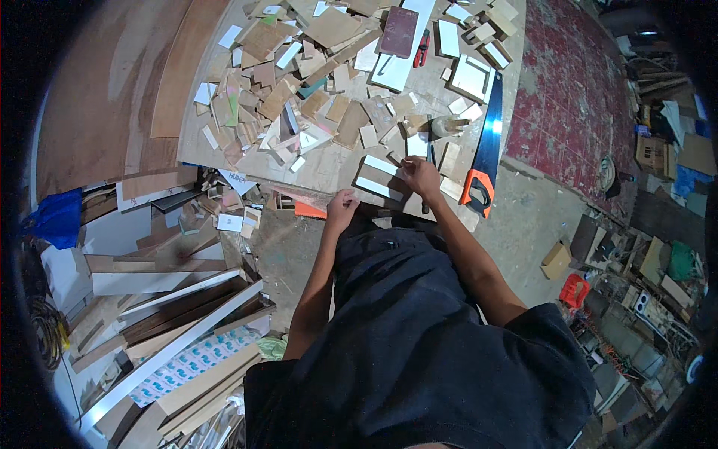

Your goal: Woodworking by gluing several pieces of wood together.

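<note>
On the table's near edge lies a small wooden piece with white strips [378,179]. My right hand [422,179] is at its right end, fingers pinched together; whatever they hold is too small to make out. A dark handle [425,207] shows just below that hand. My left hand [342,203] is at the table edge, left of the striped piece and apart from it, its fingers curled closed. I cannot see what is in them. A hand saw [487,142] with an orange and black handle lies to the right. Beyond my right hand stands a pale bottle [446,126].
Wood offcuts [280,93] are heaped over the table's left and far parts. A dark red rectangular block [399,32] rests on a white board beside red-handled pliers [422,49]. Long boards [172,352] lean at lower left. A red panel [561,97] stretches to the right.
</note>
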`<state>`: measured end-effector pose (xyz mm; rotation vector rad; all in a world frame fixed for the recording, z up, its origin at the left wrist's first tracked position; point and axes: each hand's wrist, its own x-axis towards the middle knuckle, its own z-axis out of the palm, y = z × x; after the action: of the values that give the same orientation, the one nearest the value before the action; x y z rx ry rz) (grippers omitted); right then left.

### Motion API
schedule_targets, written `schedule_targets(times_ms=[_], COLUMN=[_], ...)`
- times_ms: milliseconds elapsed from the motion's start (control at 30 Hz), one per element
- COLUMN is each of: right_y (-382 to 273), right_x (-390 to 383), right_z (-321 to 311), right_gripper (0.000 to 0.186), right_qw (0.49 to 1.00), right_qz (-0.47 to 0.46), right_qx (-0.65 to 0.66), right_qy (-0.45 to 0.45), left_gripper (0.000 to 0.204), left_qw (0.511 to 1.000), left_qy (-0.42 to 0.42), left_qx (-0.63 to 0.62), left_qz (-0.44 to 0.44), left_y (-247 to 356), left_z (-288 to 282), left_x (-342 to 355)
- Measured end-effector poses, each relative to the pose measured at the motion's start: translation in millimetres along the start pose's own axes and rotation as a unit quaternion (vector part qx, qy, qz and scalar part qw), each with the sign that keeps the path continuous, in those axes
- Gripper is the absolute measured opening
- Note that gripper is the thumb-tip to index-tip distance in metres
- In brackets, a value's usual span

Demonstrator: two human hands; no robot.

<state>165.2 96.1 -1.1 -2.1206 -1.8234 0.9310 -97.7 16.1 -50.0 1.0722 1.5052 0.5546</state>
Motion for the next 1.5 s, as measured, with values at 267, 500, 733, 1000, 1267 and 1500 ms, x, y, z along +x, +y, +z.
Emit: schedule_targets(times_ms=[267, 500, 733, 1000, 1267, 1500], right_y=[-4, 24, 113, 114, 81, 79], right_x=[10, 13, -71, -38, 11, -26], right_z=[-16, -23, -48, -36, -60, -63], right_gripper=[0.031, 0.022, 0.029, 0.049, 0.050, 0.043], right_qw=[0.996, 0.993, 0.997, 0.983, 0.978, 0.964], right_qz=[-0.019, 0.114, -0.002, 0.100, 0.193, 0.244], right_qx=[0.008, 0.021, -0.056, 0.022, -0.011, 0.038], right_qy=[0.089, 0.021, 0.044, 0.154, 0.074, 0.099], left_gripper=[0.049, 0.043, 0.037, 0.042, 0.040, 0.038], left_qw=[0.984, 0.990, 0.983, 0.986, 0.991, 0.992], left_qy=[0.064, -0.009, 0.071, 0.041, 0.048, 0.098], left_qx=[0.113, 0.137, 0.140, 0.150, 0.111, 0.079], left_qz=[0.121, 0.005, 0.091, 0.055, 0.060, 0.028], left_y=[40, 53, 30, 36, 41, 35], left_z=[3, 1, 0, 3, 20, 23], left_x=[10, 0, -6, 2, -1, -3])
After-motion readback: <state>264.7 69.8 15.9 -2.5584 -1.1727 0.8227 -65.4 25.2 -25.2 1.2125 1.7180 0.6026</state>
